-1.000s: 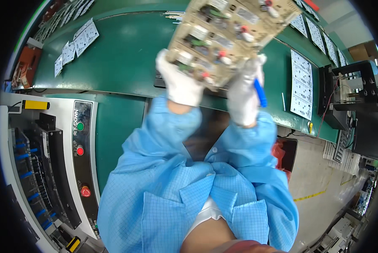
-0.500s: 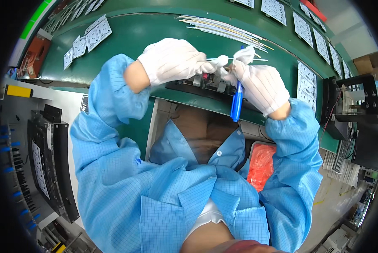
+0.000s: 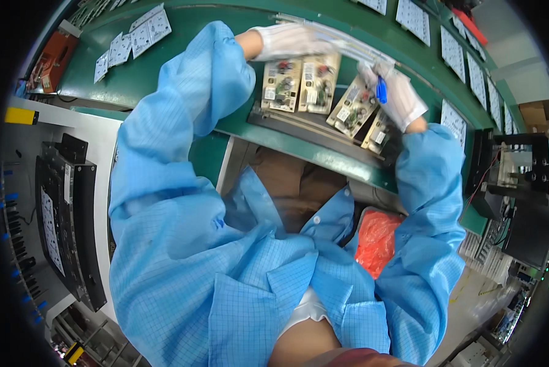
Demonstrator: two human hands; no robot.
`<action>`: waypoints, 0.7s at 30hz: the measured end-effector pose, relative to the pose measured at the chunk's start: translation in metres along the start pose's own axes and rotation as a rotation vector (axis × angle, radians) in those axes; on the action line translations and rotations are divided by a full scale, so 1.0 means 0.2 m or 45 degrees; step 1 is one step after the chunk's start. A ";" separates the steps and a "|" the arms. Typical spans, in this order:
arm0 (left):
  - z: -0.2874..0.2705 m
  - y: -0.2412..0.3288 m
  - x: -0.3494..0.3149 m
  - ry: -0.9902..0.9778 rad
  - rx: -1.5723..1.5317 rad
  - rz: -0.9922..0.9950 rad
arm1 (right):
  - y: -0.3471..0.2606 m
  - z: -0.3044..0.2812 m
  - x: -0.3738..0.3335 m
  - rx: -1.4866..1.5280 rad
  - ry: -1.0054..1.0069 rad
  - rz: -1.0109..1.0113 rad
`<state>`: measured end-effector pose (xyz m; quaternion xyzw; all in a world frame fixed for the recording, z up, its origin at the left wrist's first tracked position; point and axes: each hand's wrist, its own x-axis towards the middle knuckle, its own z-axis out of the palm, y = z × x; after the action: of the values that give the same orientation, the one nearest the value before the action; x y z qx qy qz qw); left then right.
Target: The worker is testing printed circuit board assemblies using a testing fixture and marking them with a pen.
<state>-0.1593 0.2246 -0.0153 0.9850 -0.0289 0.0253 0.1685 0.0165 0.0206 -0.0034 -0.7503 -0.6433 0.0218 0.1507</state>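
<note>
At a green workbench [image 3: 164, 67], a gloved right hand [image 3: 396, 95] clasping a blue pen [image 3: 381, 90] rests on the circuit board panel [image 3: 323, 98], whose long axis runs toward the left hand [image 3: 286, 41] lying flat at its far edge.

The left hand [image 3: 289, 41] lies over the far edge of the boards [image 3: 299, 82], so its fingers and whatever they grip are hidden. The right hand [image 3: 396, 95] covers most of the blue pen [image 3: 381, 90] and part of the rightmost board. The parts on the boards are too small to tell. The orange bag [image 3: 377, 241] is half hidden behind the sleeve [image 3: 430, 244]. The counter [image 3: 182, 67] is cut off at the top edge.
</note>
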 end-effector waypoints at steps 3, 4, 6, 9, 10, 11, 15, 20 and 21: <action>-0.04 -0.35 -0.27 0.244 0.174 0.165 | 0.15 0.02 -0.05 0.172 0.163 0.102; -0.10 -0.45 -0.34 0.285 0.083 0.084 | 0.17 -0.02 -0.08 0.294 0.217 0.375; -0.31 -0.63 -0.44 0.376 0.096 -0.211 | 0.19 -0.15 -0.08 0.424 0.320 0.326; -0.68 -0.85 -0.50 0.426 0.314 -0.552 | 0.05 -0.33 0.00 0.123 0.285 0.161; -0.80 -0.94 -0.49 0.405 0.537 -0.626 | -0.02 -0.38 0.02 0.188 0.202 0.211; -0.88 -1.04 -0.43 0.303 0.814 -0.748 | -0.09 -0.42 0.08 0.210 0.073 0.211; -0.87 -1.56 -0.34 0.499 0.767 -1.103 | -0.24 -0.45 0.40 -0.097 -0.097 -0.166; -0.61 -2.19 -0.36 0.580 0.729 -0.922 | -0.20 -0.36 1.03 -0.406 -0.201 -0.488; -0.59 -2.26 -0.37 0.629 0.692 -0.894 | -0.18 -0.33 1.19 -0.577 -0.228 -0.624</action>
<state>-0.2085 0.6932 -0.0587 0.9082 0.3522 0.2059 -0.0938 0.0372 0.2437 0.1075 -0.5831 -0.8035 -0.0926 -0.0761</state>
